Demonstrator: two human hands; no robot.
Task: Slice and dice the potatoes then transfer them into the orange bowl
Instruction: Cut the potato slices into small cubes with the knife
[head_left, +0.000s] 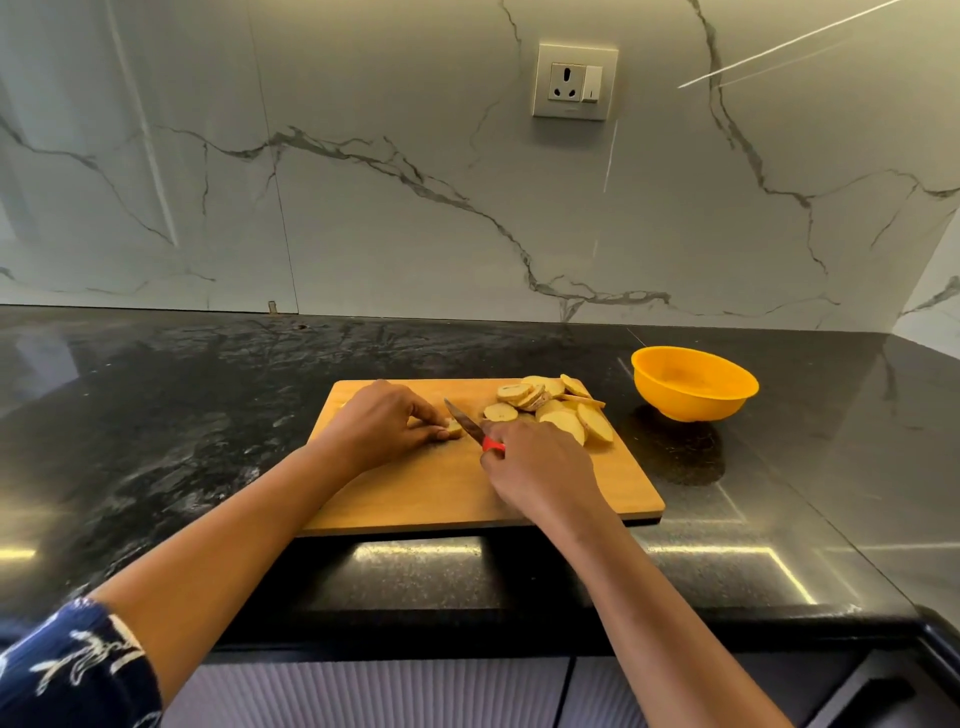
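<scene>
A small potato end piece (454, 428) is pinched under the curled fingers (434, 415) of the left hand (387, 423), which is laid palm-down on the wooden cutting board (415, 499). The red-handled knife (470, 426) is gripped by the closed right hand (537, 470), its blade angled just beside the piece. A heap of potato slices (553, 410) is piled at the board's far right corner. The orange bowl (693, 384) is set on the black bench (156, 415) near the board, with nothing seen inside.
</scene>
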